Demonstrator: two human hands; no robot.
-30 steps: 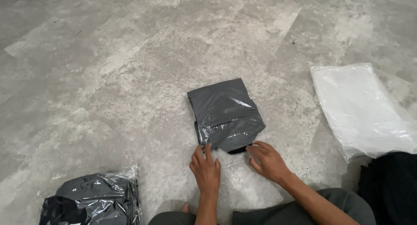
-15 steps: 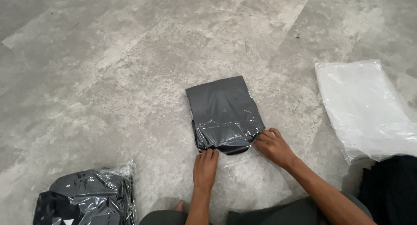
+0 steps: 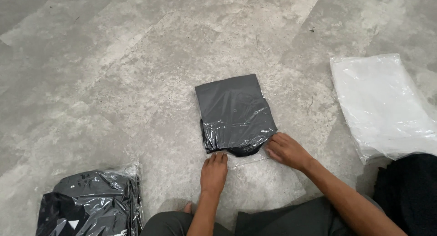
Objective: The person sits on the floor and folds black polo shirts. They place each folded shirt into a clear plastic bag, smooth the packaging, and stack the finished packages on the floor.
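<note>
A folded dark grey garment in a clear plastic bag (image 3: 234,113) lies on the grey floor in front of me. My left hand (image 3: 214,171) rests flat at the bag's near left corner, fingertips on the clear flap. At the near right corner, my right hand (image 3: 286,150) presses the flap edge with its fingers. The near end of the bag lies flat and see-through between both hands.
A stack of bagged dark garments (image 3: 91,206) sits at the lower left. A pile of clear white plastic bags (image 3: 384,104) lies at the right, with a black cloth heap (image 3: 409,195) below it. My knees in dark trousers (image 3: 273,220) fill the bottom edge.
Both hands have moved slightly nearer the bag's open end and spread to its corners; the bagged garment stays in place.
</note>
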